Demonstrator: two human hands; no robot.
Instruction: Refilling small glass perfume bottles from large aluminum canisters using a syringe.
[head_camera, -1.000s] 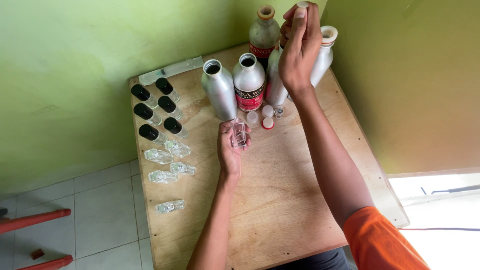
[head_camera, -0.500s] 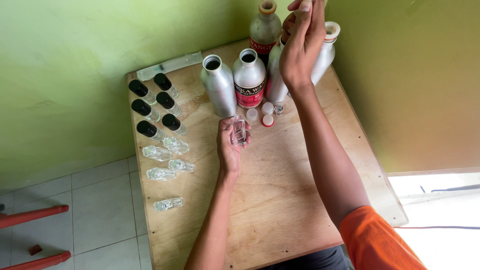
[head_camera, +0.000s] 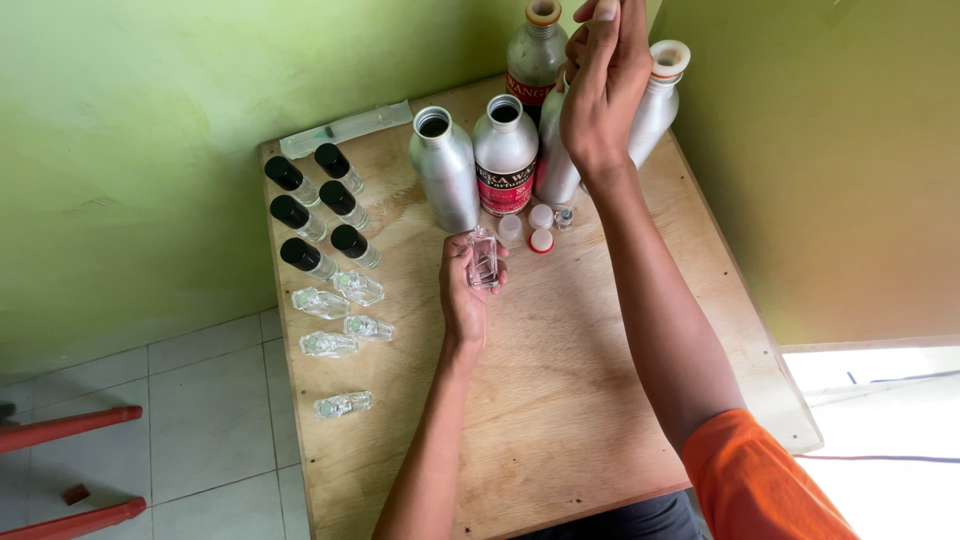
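While the small clear glass bottle (head_camera: 484, 258) stands upright over the middle of the wooden desk (head_camera: 600, 380), the left hand (head_camera: 468, 290) has its grip wrapped around it from below. Right hand (head_camera: 605, 85) is raised up over the back of the desk, fingers pinched shut on something I can't make out. Just behind the bottle are 2 open silver cans (head_camera: 445, 180) and loose white caps (head_camera: 541, 216). Off to the left, 6 black-capped vials (head_camera: 318, 215) and 5 clear ones (head_camera: 340, 315) lying down.
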